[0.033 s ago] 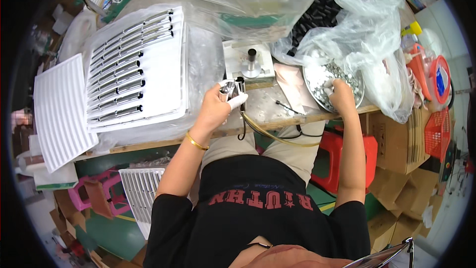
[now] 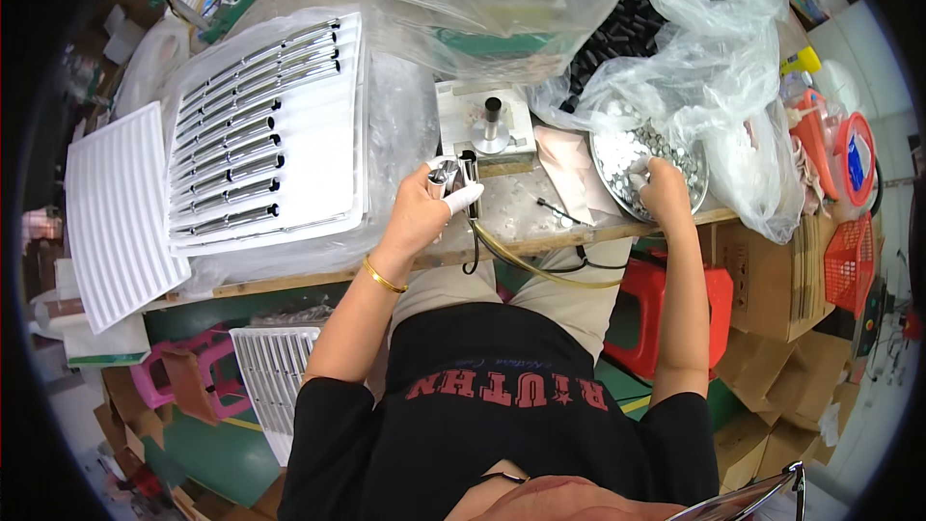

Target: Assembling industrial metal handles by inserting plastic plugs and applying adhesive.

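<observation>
My left hand (image 2: 422,209), white covers on some fingertips, is closed around a short chrome tube (image 2: 437,180) above the bench's front edge. Close beside it stands a dark and shiny metal fitting (image 2: 469,172); whether I touch it is unclear. My right hand (image 2: 664,191) reaches over a round metal bowl (image 2: 617,195) of small white and silvery pieces (image 2: 666,145). Its fingers are pinched together among them, also with white tips; what they hold is too small to make out. Behind my left hand, a block fixture (image 2: 516,143) carries an upright post with a black top (image 2: 492,108).
At left, a white ribbed tray (image 2: 323,150) holds several chrome tubes (image 2: 241,159); another ribbed tray (image 2: 125,222) leans beside it. A plastic bag of black parts (image 2: 617,39) lies behind the bowl. A yellowish hose (image 2: 511,253) hangs at the front edge. A red stool (image 2: 714,314) stands below.
</observation>
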Tool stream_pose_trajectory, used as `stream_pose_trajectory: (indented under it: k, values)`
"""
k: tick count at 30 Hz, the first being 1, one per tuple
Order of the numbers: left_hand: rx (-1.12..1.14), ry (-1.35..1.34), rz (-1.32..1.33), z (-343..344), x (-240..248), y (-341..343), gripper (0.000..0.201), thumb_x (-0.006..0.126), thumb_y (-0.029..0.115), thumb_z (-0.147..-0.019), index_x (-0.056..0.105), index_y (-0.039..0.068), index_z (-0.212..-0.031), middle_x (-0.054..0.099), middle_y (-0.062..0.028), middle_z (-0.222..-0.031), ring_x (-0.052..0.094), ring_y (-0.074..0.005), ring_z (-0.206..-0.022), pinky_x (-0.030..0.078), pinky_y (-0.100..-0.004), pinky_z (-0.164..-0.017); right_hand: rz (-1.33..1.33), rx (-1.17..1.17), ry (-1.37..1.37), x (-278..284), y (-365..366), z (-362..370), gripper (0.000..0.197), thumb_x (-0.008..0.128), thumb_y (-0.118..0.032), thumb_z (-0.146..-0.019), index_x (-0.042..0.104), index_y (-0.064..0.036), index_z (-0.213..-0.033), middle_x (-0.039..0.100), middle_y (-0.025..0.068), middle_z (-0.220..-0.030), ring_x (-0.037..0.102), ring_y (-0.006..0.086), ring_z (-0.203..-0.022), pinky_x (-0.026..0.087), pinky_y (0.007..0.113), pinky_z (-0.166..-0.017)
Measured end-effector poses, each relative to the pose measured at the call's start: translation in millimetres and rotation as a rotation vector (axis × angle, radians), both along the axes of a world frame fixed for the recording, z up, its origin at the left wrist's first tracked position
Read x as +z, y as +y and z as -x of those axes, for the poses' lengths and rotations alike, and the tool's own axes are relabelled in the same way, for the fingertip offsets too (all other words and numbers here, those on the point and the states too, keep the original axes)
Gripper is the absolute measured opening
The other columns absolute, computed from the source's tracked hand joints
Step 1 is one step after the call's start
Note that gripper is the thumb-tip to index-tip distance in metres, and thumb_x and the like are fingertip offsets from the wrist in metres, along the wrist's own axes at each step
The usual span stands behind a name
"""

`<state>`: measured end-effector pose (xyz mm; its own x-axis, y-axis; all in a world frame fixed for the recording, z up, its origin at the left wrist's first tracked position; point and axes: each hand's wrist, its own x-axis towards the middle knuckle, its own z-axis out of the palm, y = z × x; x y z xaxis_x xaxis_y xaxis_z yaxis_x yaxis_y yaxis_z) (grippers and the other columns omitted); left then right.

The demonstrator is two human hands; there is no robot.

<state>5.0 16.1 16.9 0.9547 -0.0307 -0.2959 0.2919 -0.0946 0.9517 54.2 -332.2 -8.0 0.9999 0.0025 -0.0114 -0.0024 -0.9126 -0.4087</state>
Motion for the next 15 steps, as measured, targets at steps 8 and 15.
stream_pose_trajectory:
  k: [8,15]
  values:
    - [0.021,-0.15,0.066,1.4,12.5,-5.5,0.03,0.072,0.014,-0.077,0.06,0.003,-0.103,0.059,0.0019,-0.074,0.044,-0.0031,-0.047,0.031,-0.0186,-0.031,-0.92,0.304,-0.316,62.0,137.9,-15.7,0.017,0.065,0.0,-0.079,0.067,-0.0055,-0.095,0.062,0.0035,-0.083,0.055,0.0101,-0.072,0.045,0.023,-0.065]
    - [0.047,-0.127,0.076,3.3,6.3,-0.9,0.03,0.073,0.014,-0.077,0.06,0.004,-0.103,0.058,0.0035,-0.073,0.045,-0.0026,-0.049,0.034,-0.0187,-0.035,-0.784,0.379,-0.354,55.4,173.7,-33.1,0.013,0.069,-0.003,-0.077,0.069,-0.0033,-0.09,0.066,0.0051,-0.093,0.061,0.0148,-0.084,0.047,0.026,-0.073]
